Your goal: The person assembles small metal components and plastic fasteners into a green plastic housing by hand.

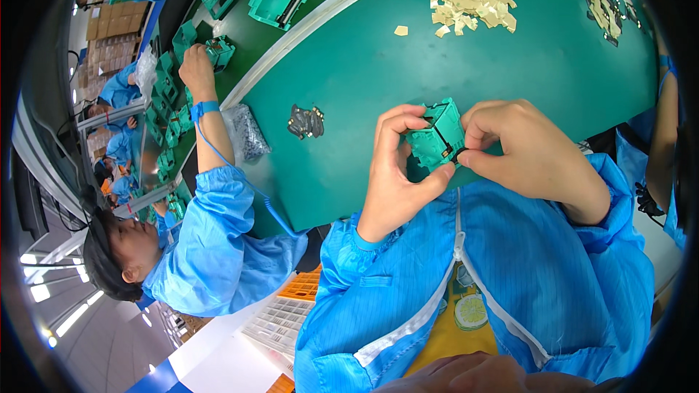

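My left hand [399,167] is closed around a green plastic housing [439,135], held above the table's near edge in front of my blue jacket. Dark strips run along the housing's open frame. At its lower right corner, my right hand [528,149] pinches a small black part [460,154] between thumb and forefinger. That part touches the housing; its exact kind is too small to make out. The fingers partly cover the housing on both sides.
On the green table [349,65] lie a pile of cream paper pieces [477,0], small black parts [306,122] and a bag of dark pieces [247,133]. At left, a co-worker's hand [198,73] reaches to a belt carrying green housings [277,4].
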A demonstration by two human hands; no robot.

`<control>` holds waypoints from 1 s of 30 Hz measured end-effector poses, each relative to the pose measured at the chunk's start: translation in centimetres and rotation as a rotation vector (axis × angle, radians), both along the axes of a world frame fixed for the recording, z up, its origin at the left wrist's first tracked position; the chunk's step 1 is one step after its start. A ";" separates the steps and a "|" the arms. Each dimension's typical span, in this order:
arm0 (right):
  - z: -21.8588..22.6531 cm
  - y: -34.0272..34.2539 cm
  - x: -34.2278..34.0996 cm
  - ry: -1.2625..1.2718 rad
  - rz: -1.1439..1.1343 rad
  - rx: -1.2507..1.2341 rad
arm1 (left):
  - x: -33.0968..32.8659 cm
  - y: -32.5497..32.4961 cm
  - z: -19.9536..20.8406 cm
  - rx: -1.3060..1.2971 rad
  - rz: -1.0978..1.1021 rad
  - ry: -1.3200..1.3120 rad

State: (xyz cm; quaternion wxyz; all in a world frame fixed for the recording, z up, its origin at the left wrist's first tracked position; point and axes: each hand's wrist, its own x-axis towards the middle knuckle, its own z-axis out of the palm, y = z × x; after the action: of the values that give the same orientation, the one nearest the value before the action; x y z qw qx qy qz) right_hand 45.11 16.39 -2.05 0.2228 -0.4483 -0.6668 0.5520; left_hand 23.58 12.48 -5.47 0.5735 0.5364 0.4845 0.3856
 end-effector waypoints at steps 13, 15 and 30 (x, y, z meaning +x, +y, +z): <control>-0.3 0.2 -0.3 -0.018 0.009 -0.006 | 0.6 0.1 -0.2 -0.018 0.020 0.026; -0.4 0.2 -0.3 -0.013 0.007 -0.001 | 0.6 0.1 -0.3 -0.015 0.020 0.032; -0.4 0.3 -0.7 0.001 0.031 0.062 | 0.0 -0.2 0.2 0.023 0.000 0.029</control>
State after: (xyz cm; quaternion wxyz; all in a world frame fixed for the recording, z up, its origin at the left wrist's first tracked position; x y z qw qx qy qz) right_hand 44.46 16.70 -2.43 0.2286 -0.4306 -0.6904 0.5345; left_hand 23.62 12.31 -5.30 0.5601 0.5484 0.4883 0.3835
